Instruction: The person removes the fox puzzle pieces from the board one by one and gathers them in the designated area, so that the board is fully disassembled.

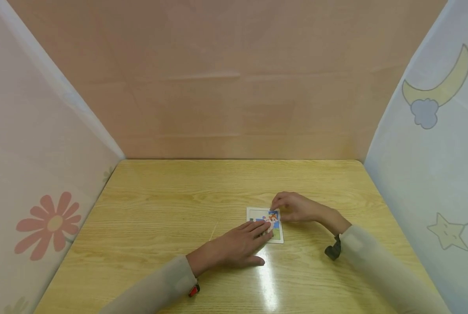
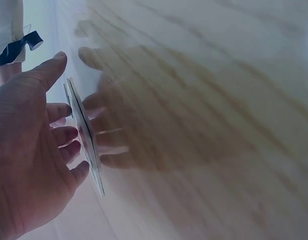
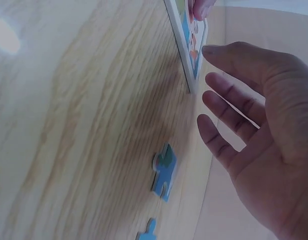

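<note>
A small square picture puzzle (image 1: 253, 209) in a pale frame lies on the wooden table, showing blue, green and an orange-haired figure. My left hand (image 1: 238, 243) rests across its lower left part with outstretched fingers, covering some of the picture. At the puzzle's upper right corner is my right hand (image 1: 297, 207), its thumb and forefinger side close to the edge. In the right wrist view the fingers of that hand are loosely bent, and nothing shows between them. The left wrist view shows the board (image 2: 84, 135) edge-on beneath the left fingertips.
Two loose jigsaw pieces lie on the table in the right wrist view: one blue and green (image 3: 165, 172), another blue (image 3: 147, 231) at the bottom edge. Fabric walls stand behind the table (image 1: 159, 187) and on both sides.
</note>
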The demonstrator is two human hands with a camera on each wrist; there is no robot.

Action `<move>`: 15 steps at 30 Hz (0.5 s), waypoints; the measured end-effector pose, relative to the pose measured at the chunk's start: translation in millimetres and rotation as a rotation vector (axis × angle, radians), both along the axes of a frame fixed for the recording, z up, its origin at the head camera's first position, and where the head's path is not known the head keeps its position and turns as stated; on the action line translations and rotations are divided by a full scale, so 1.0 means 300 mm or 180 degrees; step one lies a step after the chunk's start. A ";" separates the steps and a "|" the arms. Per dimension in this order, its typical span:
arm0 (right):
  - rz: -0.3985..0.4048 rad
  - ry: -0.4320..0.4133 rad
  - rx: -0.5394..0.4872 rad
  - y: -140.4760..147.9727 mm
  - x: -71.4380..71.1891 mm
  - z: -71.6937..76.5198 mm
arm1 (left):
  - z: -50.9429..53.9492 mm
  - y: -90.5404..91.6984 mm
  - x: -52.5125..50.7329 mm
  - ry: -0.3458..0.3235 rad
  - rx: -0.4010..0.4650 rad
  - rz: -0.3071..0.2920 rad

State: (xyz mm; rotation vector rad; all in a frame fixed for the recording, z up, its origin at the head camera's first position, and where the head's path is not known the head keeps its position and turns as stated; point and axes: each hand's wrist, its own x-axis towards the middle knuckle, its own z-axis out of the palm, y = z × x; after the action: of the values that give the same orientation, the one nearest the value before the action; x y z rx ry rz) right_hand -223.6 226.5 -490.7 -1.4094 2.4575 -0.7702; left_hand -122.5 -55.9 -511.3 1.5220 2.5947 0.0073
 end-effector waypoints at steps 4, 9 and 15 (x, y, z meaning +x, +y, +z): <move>0.0020 -0.0053 0.0042 -0.011 -0.003 -0.002 | -0.008 0.003 -0.002 -0.0003 -0.0002 -0.0004; 0.0086 -0.0020 0.0077 -0.021 -0.011 -0.013 | -0.007 0.003 -0.002 0.0009 -0.0008 -0.0021; 0.0134 -0.0037 0.0100 -0.036 -0.014 -0.014 | -0.002 0.002 -0.004 0.0064 -0.0027 -0.0025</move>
State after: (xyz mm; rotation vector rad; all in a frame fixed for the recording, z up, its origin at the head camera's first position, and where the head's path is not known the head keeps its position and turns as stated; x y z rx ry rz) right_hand -227.9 215.7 -495.0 -1.4366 2.4124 -0.7257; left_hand -123.7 -55.5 -511.9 1.5374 2.6005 -0.0199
